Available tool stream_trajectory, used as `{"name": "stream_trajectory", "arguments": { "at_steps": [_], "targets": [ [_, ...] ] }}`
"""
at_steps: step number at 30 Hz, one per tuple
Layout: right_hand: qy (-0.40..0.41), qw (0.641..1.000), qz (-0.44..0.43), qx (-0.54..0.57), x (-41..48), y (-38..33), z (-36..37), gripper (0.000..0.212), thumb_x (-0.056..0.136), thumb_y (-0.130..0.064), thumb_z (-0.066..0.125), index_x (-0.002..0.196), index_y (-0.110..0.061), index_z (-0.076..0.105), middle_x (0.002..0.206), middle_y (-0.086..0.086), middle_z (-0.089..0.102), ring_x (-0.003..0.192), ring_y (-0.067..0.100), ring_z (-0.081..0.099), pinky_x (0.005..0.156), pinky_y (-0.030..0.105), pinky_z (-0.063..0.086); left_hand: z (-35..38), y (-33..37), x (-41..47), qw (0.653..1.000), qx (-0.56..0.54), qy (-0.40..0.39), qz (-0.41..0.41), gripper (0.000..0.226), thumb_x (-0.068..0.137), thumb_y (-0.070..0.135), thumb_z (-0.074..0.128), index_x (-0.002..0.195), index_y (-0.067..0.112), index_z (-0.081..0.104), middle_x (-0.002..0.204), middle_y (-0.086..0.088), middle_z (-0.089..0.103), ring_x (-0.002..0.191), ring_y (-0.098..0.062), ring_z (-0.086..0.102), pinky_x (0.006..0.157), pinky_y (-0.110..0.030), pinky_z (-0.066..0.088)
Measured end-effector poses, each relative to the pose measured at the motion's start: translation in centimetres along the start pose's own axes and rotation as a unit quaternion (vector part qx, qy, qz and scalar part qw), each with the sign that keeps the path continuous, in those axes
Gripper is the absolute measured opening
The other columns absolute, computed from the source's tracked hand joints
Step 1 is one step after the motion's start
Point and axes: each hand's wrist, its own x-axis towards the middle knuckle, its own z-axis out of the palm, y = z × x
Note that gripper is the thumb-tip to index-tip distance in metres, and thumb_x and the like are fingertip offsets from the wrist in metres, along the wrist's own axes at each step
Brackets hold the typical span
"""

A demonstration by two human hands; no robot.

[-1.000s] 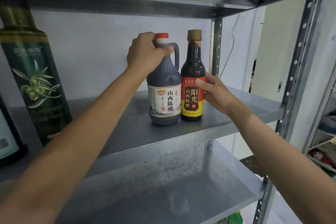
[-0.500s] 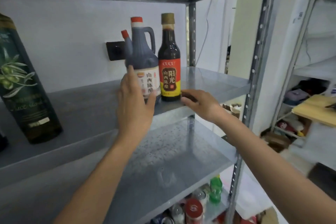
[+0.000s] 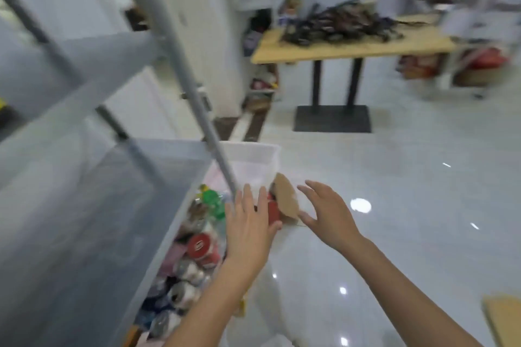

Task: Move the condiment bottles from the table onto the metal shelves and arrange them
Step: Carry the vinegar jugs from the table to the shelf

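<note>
- Fingers point(image 3: 247, 205) of the left hand point(image 3: 249, 231) are straight and spread, holding nothing. Half a second ago this hand lay against the jug-shaped bottle on the shelf, so it has let go.
- Left of those fingers, the metal shelves point(image 3: 84, 205) now sit at the edge of the view, badly blurred. The two dark condiment bottles set there side by side are out of sight, presumably left standing together.
- Just below and left of the same fingers is a clear bin point(image 3: 253, 163) of cans and bottles, too smeared to identify.
- The right hand point(image 3: 329, 214), near the left but apart from it, has its fingers point(image 3: 311, 187) loosely fanned and empty, above the glossy floor point(image 3: 394, 205). It has come off the slim bottle.
- Far beyond the right fingers stands a wooden worktop point(image 3: 352, 48) carrying a dark tangled heap point(image 3: 346, 22); no bottles can be made out on it.
- That pair looks placed, and the turn away suggests a trip for the next bottles.
</note>
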Motion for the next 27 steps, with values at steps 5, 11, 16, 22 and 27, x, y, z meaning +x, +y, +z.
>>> {"name": "stream_trajectory", "arguments": {
  "at_steps": [5,11,16,22,27],
  "targets": [
    [0.092,0.956,0.278,-0.031,-10.3,5.2,-1.5,0.055,0.075,-0.021,0.077,0.126,-0.01,0.058,0.135,0.015,0.053,0.124,0.036,0.051,0.098,0.05,0.044,3.2,7.0,1.5,0.97,-0.002,-0.041,0.239,0.083,0.048,0.054,0.087,0.115,0.01,0.067,0.111,-0.021,0.067,0.095,-0.037,0.067,0.075,-0.05,0.055],
    [0.256,0.816,0.513,-0.064,-22.4,3.4,-3.7,0.049,0.089,-0.023,0.061,0.136,-0.02,0.047,0.152,0.006,0.031,0.14,0.025,0.027,0.113,0.039,0.023,3.5,14.6,-1.4,0.881,-0.004,-0.027,0.472,0.082,0.075,0.054,0.071,0.142,0.014,0.043,0.143,-0.02,0.044,0.128,-0.038,0.047,0.099,-0.058,0.039],
    [0.33,0.682,0.645,-0.1,-32.6,-0.5,-4.7,0.048,0.091,-0.024,0.057,0.138,-0.02,0.044,0.156,0.002,0.023,0.143,0.022,0.017,0.116,0.038,0.015,3.1,20.8,-8.9,0.776,-0.006,-0.062,0.628,0.081,0.084,0.055,0.059,0.148,0.016,0.029,0.15,-0.02,0.033,0.136,-0.036,0.035,0.107,-0.058,0.03],
    [0.394,0.539,0.738,-0.099,-42.9,-4.9,-5.1,0.048,0.091,-0.025,0.058,0.137,-0.021,0.045,0.155,0.001,0.024,0.143,0.022,0.017,0.117,0.041,0.019,1.7,25.8,-18.8,0.663,0.01,-0.077,0.745,0.077,0.095,0.052,0.041,0.152,0.018,0.001,0.159,-0.016,0.004,0.146,-0.033,0.007,0.115,-0.053,0.01],
    [0.426,0.46,0.771,-0.116,-51.6,-7.5,-5.8,0.045,0.088,-0.021,0.062,0.132,-0.018,0.051,0.152,0.004,0.031,0.14,0.024,0.024,0.113,0.043,0.026,0.5,29.6,-27.3,0.597,0.035,-0.059,0.799,0.079,0.095,0.052,0.041,0.152,0.018,-0.002,0.159,-0.015,0.003,0.145,-0.032,0.007,0.116,-0.053,0.01]
  ]
}}
